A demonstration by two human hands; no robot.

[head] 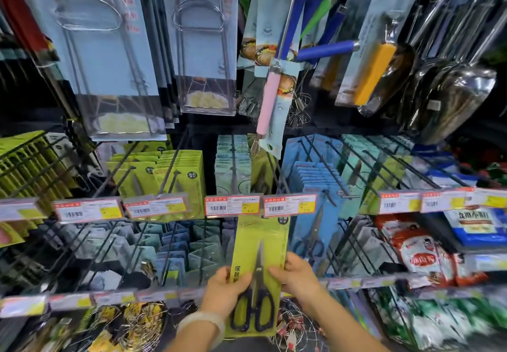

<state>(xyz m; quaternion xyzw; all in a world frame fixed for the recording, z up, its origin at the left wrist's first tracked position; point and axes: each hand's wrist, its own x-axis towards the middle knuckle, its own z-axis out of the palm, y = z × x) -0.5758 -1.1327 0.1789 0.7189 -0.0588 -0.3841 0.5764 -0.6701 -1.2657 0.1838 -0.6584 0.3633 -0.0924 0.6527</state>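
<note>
Both hands grip carded scissors pack point(259, 274): left hand point(223, 290) thumb over glossy yellow-green card, right hand point(297, 276) pinching right edge.

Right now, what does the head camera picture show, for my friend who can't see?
The left hand and right hand hold a green scissors pack before shop pegs of packed kitchen tools and price tags.

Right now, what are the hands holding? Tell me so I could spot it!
Find the middle row of price tags. Just below it, the left hand and right hand grip one yellow-green card by its sides. It is the only pack in hands, and it shows scissors with dark handles.
</note>
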